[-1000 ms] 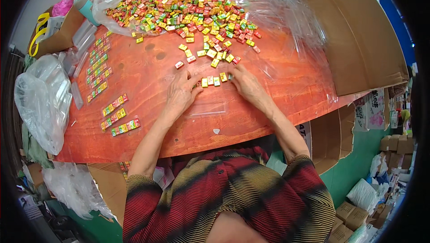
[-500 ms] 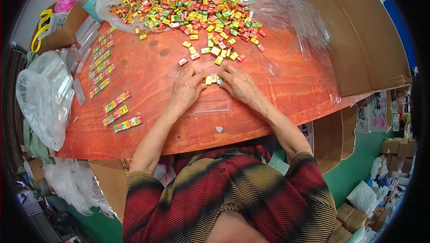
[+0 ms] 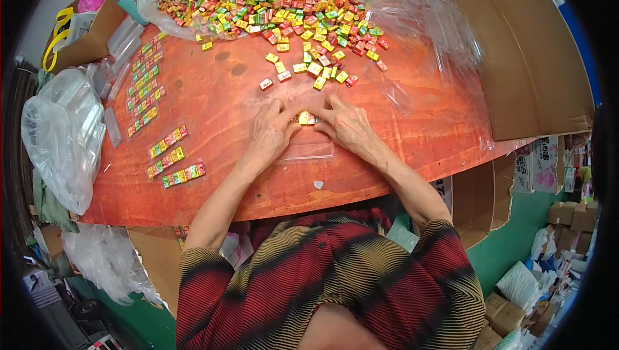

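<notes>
Between my hands sits a short row of small colourful boxes [image 3: 307,118], yellow and pale ones showing in the middle. My left hand [image 3: 271,129] closes on the row's left end with thumb and fingers, and my right hand [image 3: 348,123] pinches the right end. My fingers hide both ends of it. Just below, a clear flat plastic case [image 3: 311,156] lies on the reddish wooden table [image 3: 258,185]. Several loose boxes [image 3: 319,83] of the same kind are scattered just beyond my fingertips.
A large heap of small boxes [image 3: 277,2] covers the far table. Filled rows [image 3: 184,175] line the left side. Clear plastic sleeves [image 3: 429,21] lie far right beside a tall cardboard sheet [image 3: 522,53]. A plastic bag [image 3: 64,144] and a carton [image 3: 90,37] stand left.
My fingers have drawn slightly closer together over the row, so less of it shows between them. The whole view has shifted a little. The filled rows on the left stay put.
</notes>
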Demonstrator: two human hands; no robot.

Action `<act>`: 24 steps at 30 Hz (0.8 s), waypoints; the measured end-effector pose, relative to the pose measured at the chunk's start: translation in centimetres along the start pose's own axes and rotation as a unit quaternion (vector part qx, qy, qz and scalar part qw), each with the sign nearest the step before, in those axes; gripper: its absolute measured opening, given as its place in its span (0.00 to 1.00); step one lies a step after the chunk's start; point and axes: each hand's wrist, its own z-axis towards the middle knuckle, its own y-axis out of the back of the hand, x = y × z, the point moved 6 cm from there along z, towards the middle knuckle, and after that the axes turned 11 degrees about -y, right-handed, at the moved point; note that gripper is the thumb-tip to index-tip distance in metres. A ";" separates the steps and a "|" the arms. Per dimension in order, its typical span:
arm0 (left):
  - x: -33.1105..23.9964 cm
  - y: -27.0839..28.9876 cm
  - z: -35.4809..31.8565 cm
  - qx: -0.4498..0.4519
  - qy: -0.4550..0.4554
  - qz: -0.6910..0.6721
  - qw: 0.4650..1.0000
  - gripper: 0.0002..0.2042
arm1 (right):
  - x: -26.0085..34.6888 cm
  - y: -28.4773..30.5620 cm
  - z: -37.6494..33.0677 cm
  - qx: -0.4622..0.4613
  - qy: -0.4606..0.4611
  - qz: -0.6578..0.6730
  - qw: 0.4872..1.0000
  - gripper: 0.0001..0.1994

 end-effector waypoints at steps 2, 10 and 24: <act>-0.1 -0.2 0.1 -0.007 0.006 0.002 1.000 0.13 | 0.0 -0.1 0.0 -0.004 -0.013 -0.001 1.000 0.15; 0.5 -0.2 0.3 0.028 0.031 -0.006 0.999 0.21 | -0.4 0.5 0.5 0.042 -0.054 0.007 0.998 0.25; 1.8 1.1 -1.1 0.020 0.004 -0.067 0.998 0.24 | -3.2 3.1 -0.1 -0.049 -0.123 -0.055 0.990 0.14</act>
